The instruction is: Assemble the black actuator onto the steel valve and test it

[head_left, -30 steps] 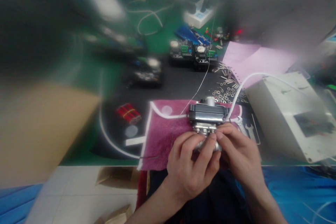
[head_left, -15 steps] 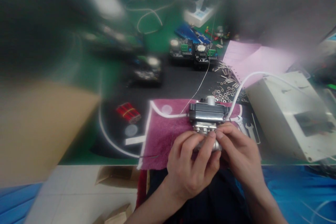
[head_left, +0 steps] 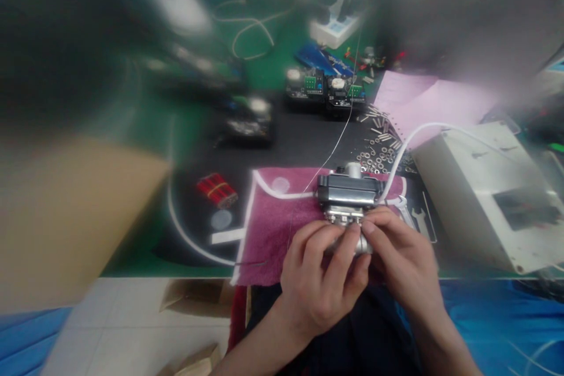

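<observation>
A valve with a black and silver pneumatic actuator (head_left: 350, 190) on it lies on a purple towel (head_left: 264, 235), and white hoses join the actuator at both ends. My left hand (head_left: 324, 276) is curled round the metal valve body (head_left: 363, 245), its fingertips on the bracket and bolts under the actuator. On the right side of that bracket, my right hand (head_left: 403, 252) has thumb and forefinger pinched together. Whatever small part sits between those fingertips is hidden. Both hands cover much of the valve.
Wrenches (head_left: 420, 221) and a grey metal box (head_left: 476, 194) lie to the right. Loose pins and nuts (head_left: 376, 155) are scattered behind the actuator, near pink paper (head_left: 427, 103). Black circuit-board units (head_left: 346, 91) stand farther back. Red bundled parts (head_left: 217, 189) and a cardboard box (head_left: 79, 217) are left.
Both hands keep nearly the same hold on the valve. Only a very slight shift of the whole view shows.
</observation>
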Motion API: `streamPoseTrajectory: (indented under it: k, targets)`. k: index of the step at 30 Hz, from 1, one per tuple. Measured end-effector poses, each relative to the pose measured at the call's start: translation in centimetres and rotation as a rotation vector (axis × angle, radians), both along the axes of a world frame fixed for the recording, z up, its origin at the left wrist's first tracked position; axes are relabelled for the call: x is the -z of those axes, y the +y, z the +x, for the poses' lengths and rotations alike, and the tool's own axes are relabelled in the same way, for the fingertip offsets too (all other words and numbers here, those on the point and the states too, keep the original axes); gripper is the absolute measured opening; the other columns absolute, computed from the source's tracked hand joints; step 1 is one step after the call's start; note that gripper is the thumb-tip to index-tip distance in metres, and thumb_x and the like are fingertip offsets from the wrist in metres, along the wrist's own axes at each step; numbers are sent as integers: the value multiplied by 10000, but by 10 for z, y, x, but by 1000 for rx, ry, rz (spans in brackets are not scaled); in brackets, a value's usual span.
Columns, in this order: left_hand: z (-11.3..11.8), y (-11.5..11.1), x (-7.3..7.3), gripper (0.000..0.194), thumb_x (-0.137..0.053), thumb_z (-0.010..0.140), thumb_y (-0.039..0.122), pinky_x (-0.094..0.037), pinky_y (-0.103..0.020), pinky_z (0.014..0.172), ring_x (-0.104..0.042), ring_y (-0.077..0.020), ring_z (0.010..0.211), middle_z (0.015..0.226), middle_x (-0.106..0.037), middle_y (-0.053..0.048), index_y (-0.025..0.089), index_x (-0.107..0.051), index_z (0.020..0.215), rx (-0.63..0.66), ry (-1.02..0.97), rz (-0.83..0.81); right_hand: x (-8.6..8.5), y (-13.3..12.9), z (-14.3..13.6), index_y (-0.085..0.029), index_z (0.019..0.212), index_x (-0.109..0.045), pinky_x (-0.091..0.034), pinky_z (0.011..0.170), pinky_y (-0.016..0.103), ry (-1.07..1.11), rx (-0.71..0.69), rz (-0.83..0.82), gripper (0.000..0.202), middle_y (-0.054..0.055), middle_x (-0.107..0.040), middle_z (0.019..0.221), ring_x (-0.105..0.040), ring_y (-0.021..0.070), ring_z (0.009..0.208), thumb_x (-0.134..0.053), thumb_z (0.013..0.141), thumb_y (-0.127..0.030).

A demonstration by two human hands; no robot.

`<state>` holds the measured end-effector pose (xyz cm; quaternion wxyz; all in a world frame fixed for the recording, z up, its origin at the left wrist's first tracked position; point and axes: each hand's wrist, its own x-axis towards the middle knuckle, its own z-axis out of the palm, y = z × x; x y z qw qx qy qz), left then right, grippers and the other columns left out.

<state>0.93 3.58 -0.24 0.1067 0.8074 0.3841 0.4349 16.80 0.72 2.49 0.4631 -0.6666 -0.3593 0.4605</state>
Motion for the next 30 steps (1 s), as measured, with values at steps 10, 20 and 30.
streamPoseTrajectory:
  k: [10,20,30]
  targets:
    - [-1,0,-1,475,-787,861,223,-585,-398,979,-621,-251,1142,1174,-647,-108,202,-702,1328,13,23,0,-5,2,1,-231,909,-713,-467,578,247,-11,-8,-15,208,28,-631,861,-597,156,761,-698,959,-432]
    - [-1,0,-2,464,-784,864,222,-590,-402,972,-622,-247,1135,1172,-648,-108,209,-703,1321,9,23,-3,-2,1,0,-232,918,-721,-491,644,262,-23,3,-1,203,27,-639,884,-604,162,794,-695,962,-429]
    - [-1,1,-2,451,-773,872,223,-587,-394,982,-619,-244,1158,1171,-644,-101,231,-706,1318,5,33,-5,-4,2,1,-241,917,-719,-463,586,251,-11,-5,-10,188,25,-649,868,-605,160,765,-696,961,-423]
